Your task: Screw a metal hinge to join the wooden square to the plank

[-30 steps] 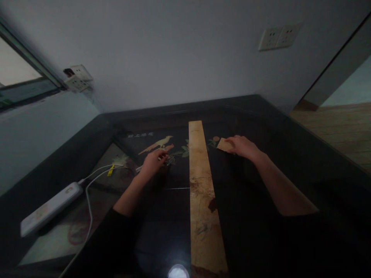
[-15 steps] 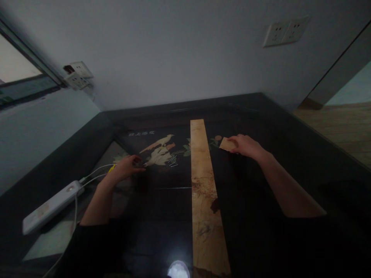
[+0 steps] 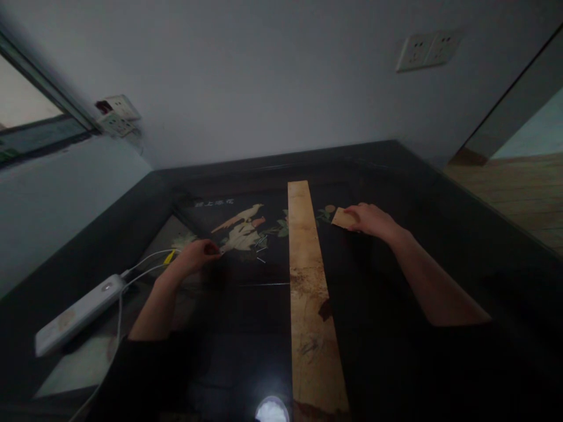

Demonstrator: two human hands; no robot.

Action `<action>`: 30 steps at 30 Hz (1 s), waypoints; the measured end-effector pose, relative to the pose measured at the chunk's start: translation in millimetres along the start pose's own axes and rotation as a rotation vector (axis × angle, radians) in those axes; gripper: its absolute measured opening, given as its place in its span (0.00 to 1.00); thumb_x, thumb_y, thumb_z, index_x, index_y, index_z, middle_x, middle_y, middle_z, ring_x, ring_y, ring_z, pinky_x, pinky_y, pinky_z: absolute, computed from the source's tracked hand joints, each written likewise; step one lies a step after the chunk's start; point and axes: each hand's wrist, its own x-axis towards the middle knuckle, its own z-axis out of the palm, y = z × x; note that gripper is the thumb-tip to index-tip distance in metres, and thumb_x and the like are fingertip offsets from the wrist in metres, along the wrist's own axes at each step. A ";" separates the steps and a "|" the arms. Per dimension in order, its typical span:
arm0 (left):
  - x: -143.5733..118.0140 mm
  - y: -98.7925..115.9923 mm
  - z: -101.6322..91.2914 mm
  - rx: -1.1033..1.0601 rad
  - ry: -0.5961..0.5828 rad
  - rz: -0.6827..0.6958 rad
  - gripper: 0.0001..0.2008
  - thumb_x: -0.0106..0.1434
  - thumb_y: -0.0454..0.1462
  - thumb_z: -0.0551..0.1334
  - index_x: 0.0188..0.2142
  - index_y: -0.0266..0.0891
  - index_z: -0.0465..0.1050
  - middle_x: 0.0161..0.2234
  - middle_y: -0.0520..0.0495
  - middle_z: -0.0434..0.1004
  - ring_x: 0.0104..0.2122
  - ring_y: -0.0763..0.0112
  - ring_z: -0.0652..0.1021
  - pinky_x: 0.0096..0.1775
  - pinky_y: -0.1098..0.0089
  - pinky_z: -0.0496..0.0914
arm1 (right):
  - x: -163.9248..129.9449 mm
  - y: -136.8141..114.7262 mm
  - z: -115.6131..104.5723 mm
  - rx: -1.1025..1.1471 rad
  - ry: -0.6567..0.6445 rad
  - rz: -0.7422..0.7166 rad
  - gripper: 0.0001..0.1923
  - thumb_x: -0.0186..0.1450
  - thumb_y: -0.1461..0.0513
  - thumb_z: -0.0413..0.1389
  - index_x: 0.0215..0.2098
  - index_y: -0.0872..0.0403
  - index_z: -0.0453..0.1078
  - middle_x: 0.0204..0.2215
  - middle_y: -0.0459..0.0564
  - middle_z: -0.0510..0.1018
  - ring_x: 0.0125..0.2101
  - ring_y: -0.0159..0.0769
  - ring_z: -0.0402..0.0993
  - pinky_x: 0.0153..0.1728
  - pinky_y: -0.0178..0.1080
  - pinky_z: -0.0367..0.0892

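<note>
My right hand (image 3: 369, 220) grips a small flat wooden block (image 3: 342, 217) by its right end, on the dark table beyond the long board. My left hand (image 3: 196, 258) is low over the table at the left, thumb and fingertips pinched together. Whatever lies between those fingertips is too small to make out. Just right of it are a few thin metal nails (image 3: 261, 259), loose on the bird and flower picture (image 3: 240, 237). A long, stained wooden board (image 3: 307, 252) lies between my two hands, running away from me.
At the left, a white power strip (image 3: 79, 316) has white cables and a yellow tag (image 3: 169, 257) beside my left forearm. The table's raised dark rim (image 3: 272, 159) meets the wall. Light reflects off the tabletop at the near edge (image 3: 271, 408).
My left thumb and fingers have closed from a wider gap into a pinch. The nails beside it lie more spread out. My right hand and the wooden block stay practically in place.
</note>
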 end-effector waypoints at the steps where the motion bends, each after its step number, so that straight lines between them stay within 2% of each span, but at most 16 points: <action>1: -0.7 1.4 0.1 0.002 0.008 0.001 0.08 0.50 0.41 0.63 0.30 0.42 0.77 0.30 0.46 0.81 0.31 0.61 0.80 0.32 0.68 0.69 | 0.2 0.2 0.3 -0.001 0.001 0.002 0.29 0.57 0.58 0.61 0.57 0.49 0.69 0.48 0.56 0.75 0.47 0.50 0.72 0.44 0.45 0.67; 9: -3.2 11.6 1.8 -0.004 0.049 0.020 0.07 0.53 0.40 0.62 0.30 0.41 0.75 0.31 0.46 0.81 0.32 0.61 0.80 0.33 0.68 0.68 | -1.3 0.1 -1.3 0.004 -0.004 -0.024 0.29 0.57 0.58 0.62 0.57 0.49 0.68 0.50 0.55 0.74 0.49 0.49 0.71 0.45 0.45 0.67; 13: -3.2 29.0 3.0 -0.071 0.109 0.036 0.10 0.54 0.43 0.62 0.32 0.41 0.75 0.30 0.47 0.81 0.32 0.62 0.79 0.33 0.68 0.68 | -6.3 -3.0 -4.7 0.019 -0.014 -0.057 0.30 0.55 0.61 0.62 0.56 0.49 0.69 0.50 0.54 0.74 0.50 0.48 0.71 0.47 0.44 0.67; 15: -5.5 46.0 6.0 -0.190 0.145 0.079 0.11 0.55 0.45 0.62 0.33 0.40 0.75 0.30 0.47 0.80 0.32 0.62 0.78 0.34 0.67 0.69 | -10.9 -4.9 -7.0 0.031 -0.016 -0.076 0.29 0.55 0.62 0.63 0.56 0.49 0.69 0.51 0.54 0.74 0.50 0.48 0.71 0.48 0.44 0.66; 17: -10.4 68.2 11.3 -0.385 0.125 0.172 0.14 0.55 0.46 0.62 0.34 0.39 0.75 0.32 0.46 0.80 0.32 0.63 0.78 0.36 0.67 0.70 | -18.0 -7.0 -10.3 0.048 -0.014 -0.097 0.28 0.55 0.64 0.63 0.55 0.49 0.70 0.51 0.53 0.75 0.50 0.48 0.70 0.49 0.44 0.66; 22: -29.6 132.9 32.2 -1.002 -0.072 0.177 0.15 0.54 0.46 0.66 0.35 0.39 0.74 0.29 0.49 0.77 0.29 0.69 0.75 0.32 0.70 0.69 | -53.8 -26.7 -20.4 0.125 0.042 -0.163 0.25 0.59 0.62 0.60 0.55 0.49 0.69 0.55 0.52 0.72 0.53 0.46 0.68 0.53 0.44 0.64; 24: -37.9 158.6 40.8 -1.217 -0.178 0.149 0.14 0.53 0.45 0.68 0.34 0.39 0.73 0.27 0.51 0.75 0.25 0.74 0.73 0.28 0.73 0.67 | -75.2 -45.8 -21.3 0.337 0.181 -0.207 0.18 0.62 0.60 0.57 0.51 0.51 0.72 0.52 0.54 0.74 0.52 0.45 0.69 0.53 0.46 0.64; 25: -42.1 171.0 44.6 -1.311 -0.234 0.137 0.14 0.52 0.45 0.69 0.34 0.39 0.73 0.27 0.51 0.74 0.25 0.76 0.72 0.27 0.74 0.66 | -86.3 -57.2 -20.4 0.499 0.211 -0.220 0.14 0.63 0.60 0.56 0.47 0.51 0.74 0.48 0.53 0.77 0.49 0.43 0.72 0.49 0.44 0.67; 28: -54.9 202.7 52.1 -1.574 -0.344 0.114 0.17 0.49 0.43 0.73 0.34 0.37 0.74 0.29 0.52 0.75 0.27 0.78 0.74 0.31 0.77 0.69 | -115.5 -91.2 -13.8 0.981 0.141 -0.195 0.15 0.65 0.57 0.55 0.47 0.54 0.74 0.37 0.52 0.80 0.36 0.37 0.76 0.34 0.38 0.71; 30: -62.7 216.7 54.0 -1.659 -0.382 0.109 0.17 0.49 0.41 0.73 0.36 0.36 0.75 0.29 0.51 0.77 0.28 0.78 0.75 0.33 0.77 0.69 | -128.4 -107.1 -9.1 1.163 0.121 -0.159 0.16 0.65 0.56 0.55 0.47 0.54 0.74 0.37 0.52 0.80 0.33 0.35 0.75 0.31 0.36 0.70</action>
